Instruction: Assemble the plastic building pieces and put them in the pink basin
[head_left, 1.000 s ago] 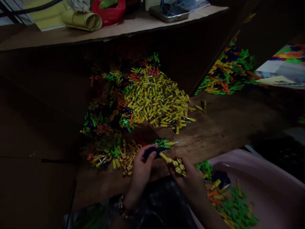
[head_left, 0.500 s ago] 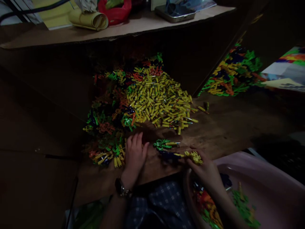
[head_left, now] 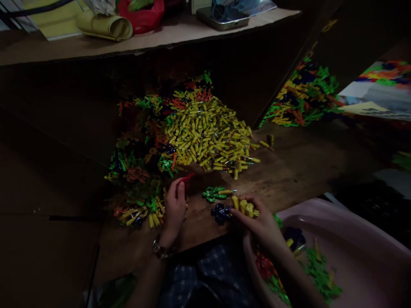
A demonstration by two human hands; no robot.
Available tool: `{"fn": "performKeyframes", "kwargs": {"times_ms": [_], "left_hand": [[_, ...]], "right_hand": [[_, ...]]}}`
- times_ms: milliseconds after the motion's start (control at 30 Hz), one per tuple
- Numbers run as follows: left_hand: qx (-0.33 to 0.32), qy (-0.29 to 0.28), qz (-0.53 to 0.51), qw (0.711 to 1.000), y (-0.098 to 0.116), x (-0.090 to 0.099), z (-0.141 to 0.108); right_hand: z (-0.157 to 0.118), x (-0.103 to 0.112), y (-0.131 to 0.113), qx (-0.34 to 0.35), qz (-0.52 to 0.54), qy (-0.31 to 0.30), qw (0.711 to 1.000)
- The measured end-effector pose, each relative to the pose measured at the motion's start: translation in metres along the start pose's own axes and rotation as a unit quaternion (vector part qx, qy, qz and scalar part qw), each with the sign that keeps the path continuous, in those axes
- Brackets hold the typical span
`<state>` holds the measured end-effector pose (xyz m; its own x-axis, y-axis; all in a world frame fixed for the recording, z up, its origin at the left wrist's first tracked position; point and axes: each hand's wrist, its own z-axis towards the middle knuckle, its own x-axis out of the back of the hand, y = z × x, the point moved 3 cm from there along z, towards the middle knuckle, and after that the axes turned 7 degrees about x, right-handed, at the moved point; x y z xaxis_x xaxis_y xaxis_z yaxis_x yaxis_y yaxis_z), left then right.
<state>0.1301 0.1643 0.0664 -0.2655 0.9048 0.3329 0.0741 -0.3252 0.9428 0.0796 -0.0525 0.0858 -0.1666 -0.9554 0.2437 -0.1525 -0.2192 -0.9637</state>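
Observation:
My left hand (head_left: 175,208), with a watch on the wrist, pinches a small red plastic piece (head_left: 188,179) over the wooden table. Several short yellow tubes (head_left: 247,208) are bunched in my right hand (head_left: 258,218), whose fingers are closed around them. Just left of those fingertips lies a dark blue plastic piece (head_left: 220,213); whether they touch it I cannot tell. Above it on the wood, a green figure-like piece (head_left: 212,194) has a yellow tube (head_left: 227,192) with a clear tip at its right end. Poor light hides finer detail.
A large heap of yellow tubes (head_left: 208,132) lies beyond my hands, beside a mixed pile of coloured plastic pieces (head_left: 136,173). At lower right stands a pink basin (head_left: 346,239) holding coloured pieces. A cardboard-edged shelf (head_left: 167,42) overhangs the back.
My left hand, earlier spread with nothing visible in it, now grips a red piece. My right hand has shifted slightly left with the yellow tubes. The whole view has moved a little.

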Motion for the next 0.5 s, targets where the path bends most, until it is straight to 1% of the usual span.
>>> {"fn": "performKeyframes", "kwargs": {"times_ms": [33, 67, 100, 167, 233, 267, 333, 400, 500], "left_hand": [[0.068, -0.013, -0.078, 0.995, -0.001, -0.002, -0.005], [0.128, -0.035, -0.141, 0.981, -0.001, -0.006, -0.012], [0.175, -0.062, -0.186, 0.965, 0.000, -0.010, -0.018], [0.224, -0.099, -0.226, 0.943, 0.005, -0.017, -0.030], [0.239, -0.119, -0.241, 0.933, 0.010, -0.020, -0.039], [0.241, -0.127, -0.247, 0.930, 0.012, -0.021, -0.041], [0.238, -0.142, -0.250, 0.928, 0.015, -0.020, -0.044], [0.227, -0.151, -0.233, 0.934, 0.017, -0.019, -0.044], [0.197, -0.147, -0.192, 0.950, 0.017, -0.016, -0.044]], "right_hand": [[-0.001, -0.003, 0.000, -0.021, 0.028, -0.019, 0.999], [-0.002, -0.005, 0.000, -0.037, 0.053, -0.035, 0.997], [-0.003, -0.008, 0.000, -0.045, 0.074, -0.048, 0.995], [-0.003, -0.012, -0.002, -0.037, 0.088, -0.071, 0.993], [-0.002, -0.015, -0.004, 0.000, 0.065, -0.081, 0.995], [-0.002, -0.016, -0.006, 0.024, 0.047, -0.074, 0.996], [-0.003, -0.017, -0.009, 0.073, 0.005, -0.038, 0.997], [-0.006, -0.018, -0.011, 0.119, -0.043, -0.006, 0.992], [-0.012, -0.019, -0.013, 0.190, -0.118, 0.007, 0.975]]}}
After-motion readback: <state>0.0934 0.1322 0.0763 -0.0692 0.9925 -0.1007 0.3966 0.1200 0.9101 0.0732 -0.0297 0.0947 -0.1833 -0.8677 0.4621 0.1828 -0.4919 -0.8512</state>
